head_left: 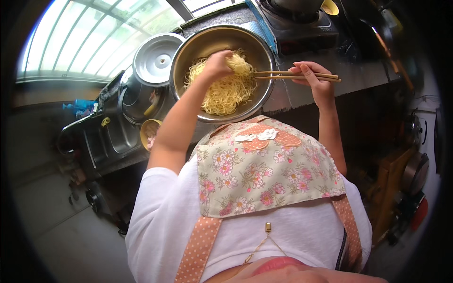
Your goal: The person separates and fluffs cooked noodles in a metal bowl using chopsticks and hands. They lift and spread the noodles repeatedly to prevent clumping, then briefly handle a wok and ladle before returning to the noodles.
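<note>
A wide stainless steel bowl [219, 37] stands on the counter before me, with a heap of thin yellow noodles [230, 92] inside. My left hand [218, 66] reaches over the bowl's left side into the noodles, its fingers curled around some of them at the top of the heap. Right of the bowl, my right hand [315, 81] grips a pair of long wooden chopsticks [286, 75] near their thick ends. The chopsticks cross the bowl's right rim, and their tips touch the right side of the noodles.
A round metal lid [155, 60] lies left of the bowl, over a dark pot [141, 100]. A yellow bowl of pinkish pieces [151, 134] sits beside the steel sink [122, 136]. At the back right is a gas stove [308, 32] with a pan on it.
</note>
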Demonstrator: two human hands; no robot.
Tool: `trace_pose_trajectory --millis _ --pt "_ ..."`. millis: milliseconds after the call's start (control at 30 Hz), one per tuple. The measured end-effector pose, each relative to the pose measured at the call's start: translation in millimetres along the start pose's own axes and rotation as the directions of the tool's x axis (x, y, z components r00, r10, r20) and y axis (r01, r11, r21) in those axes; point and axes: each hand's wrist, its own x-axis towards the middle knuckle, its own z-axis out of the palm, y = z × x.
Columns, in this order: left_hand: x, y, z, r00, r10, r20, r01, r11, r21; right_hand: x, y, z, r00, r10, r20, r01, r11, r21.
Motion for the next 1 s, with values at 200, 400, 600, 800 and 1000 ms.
trace_pose_trajectory --millis 200,400,600,800,1000 --pt "-59 43 -112 0.999 0.027 -0.039 -0.039 0.936 -0.35 1 10 -6 0.999 -0.005 -0.032 0.007 0.998 0.064" --pt "-95 70 -163 0.864 0.279 -0.42 -0.47 0.747 -0.47 7 4 -7 0.999 -0.002 -0.054 0.006 0.997 0.071" --pt "-111 39 -113 0.984 0.117 -0.132 -0.129 0.988 -0.085 4 5 -3 0.999 0.035 -0.031 -0.032 0.996 0.087" --pt "-117 5 -69 0.997 0.031 0.065 -0.043 0.98 0.192 6 9 1 0.999 0.04 -0.001 -0.04 0.998 0.044" --pt "-77 -9 -43 0.984 0.136 -0.117 -0.101 0.959 0.266 8 9 7 0.998 0.053 0.029 -0.054 0.998 0.038"
